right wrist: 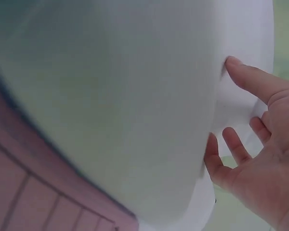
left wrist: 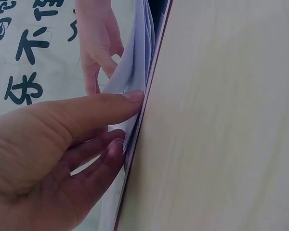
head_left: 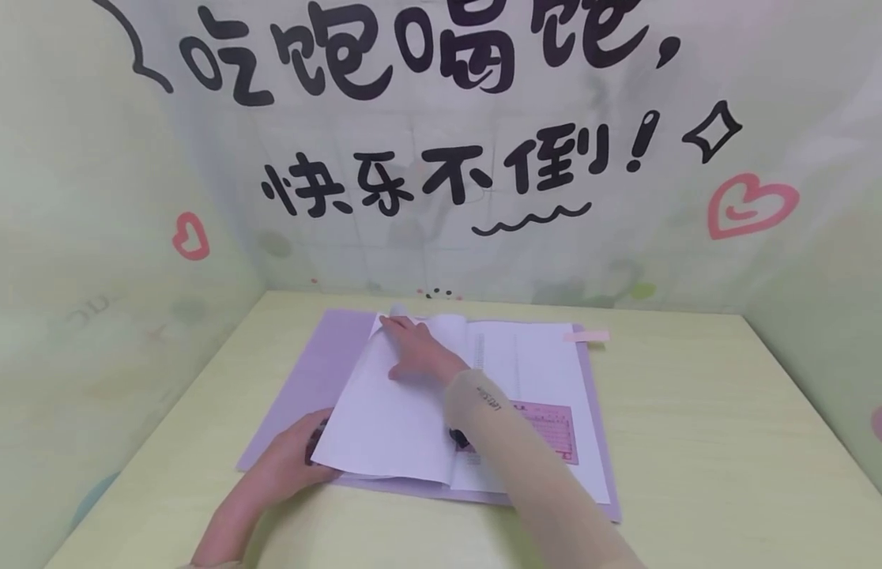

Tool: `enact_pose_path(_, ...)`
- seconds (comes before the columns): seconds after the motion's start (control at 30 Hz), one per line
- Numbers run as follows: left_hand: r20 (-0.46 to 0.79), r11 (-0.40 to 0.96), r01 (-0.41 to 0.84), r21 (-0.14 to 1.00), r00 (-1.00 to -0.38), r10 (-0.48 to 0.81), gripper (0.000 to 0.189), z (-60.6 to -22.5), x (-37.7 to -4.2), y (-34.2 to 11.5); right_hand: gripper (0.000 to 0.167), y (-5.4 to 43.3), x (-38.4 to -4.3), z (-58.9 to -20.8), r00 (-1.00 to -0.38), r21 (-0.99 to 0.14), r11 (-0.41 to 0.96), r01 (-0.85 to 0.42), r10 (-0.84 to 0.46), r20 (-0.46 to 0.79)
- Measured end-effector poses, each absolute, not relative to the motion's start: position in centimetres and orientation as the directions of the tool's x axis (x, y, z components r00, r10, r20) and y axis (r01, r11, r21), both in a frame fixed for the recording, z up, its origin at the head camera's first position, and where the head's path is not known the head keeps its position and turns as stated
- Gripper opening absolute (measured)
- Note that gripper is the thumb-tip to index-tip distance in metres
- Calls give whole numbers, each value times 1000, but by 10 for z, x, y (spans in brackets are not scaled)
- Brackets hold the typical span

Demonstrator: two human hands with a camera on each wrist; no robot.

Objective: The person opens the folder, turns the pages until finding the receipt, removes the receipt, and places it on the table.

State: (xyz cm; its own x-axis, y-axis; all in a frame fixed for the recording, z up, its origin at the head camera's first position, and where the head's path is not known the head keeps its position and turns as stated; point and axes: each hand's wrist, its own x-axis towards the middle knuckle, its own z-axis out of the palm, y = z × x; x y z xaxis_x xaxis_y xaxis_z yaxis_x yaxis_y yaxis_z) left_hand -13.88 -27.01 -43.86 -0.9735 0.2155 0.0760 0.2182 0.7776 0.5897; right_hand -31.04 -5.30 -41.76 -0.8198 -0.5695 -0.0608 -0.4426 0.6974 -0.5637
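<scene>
A book with a purple cover [head_left: 323,359] and white pages lies spread on the table. My left hand [head_left: 290,462] pinches the near-left corner of the turned white page [head_left: 384,427], thumb on one side and fingers on the other, as the left wrist view shows at the bundle of sheet edges [left wrist: 140,57]. Over the far part of that page is my right hand [head_left: 421,352], fingers extended and touching the paper near its top edge. On the right-hand page [head_left: 548,363] there is a pink printed card [head_left: 558,435], partly hidden by the right sleeve.
The pale wooden table [head_left: 697,442] extends on both sides of the book. A pale pink tab [head_left: 586,337] sticks out past the right page's upper edge. Behind stands a printed curtain [head_left: 384,253] with large black writing, and side panels flank the table.
</scene>
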Motion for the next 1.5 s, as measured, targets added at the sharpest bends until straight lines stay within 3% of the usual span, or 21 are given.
enact_pose_path(0.2,63,757,227,613,-969,239,93,-439,-141,-269,97,-58,-302,-417,-828,-526,736,-427,-552,-100)
enact_pose_path(0.47,114,814,292,503,-956,272,75,-439,-136,-271,96,-66,-298,-416,-840,-464,788,-405,-521,-152)
enact_pose_path(0.97,79,779,280,562,-955,286,75,-438,-142,-270,85,-61,-303,-406,-817,-361,817,-449,-539,-204)
enact_pose_path(1.5,93,808,317,496,-945,313,69,-434,-144,-265,67,-50,-309,-405,-790,-383,818,-428,-545,-281)
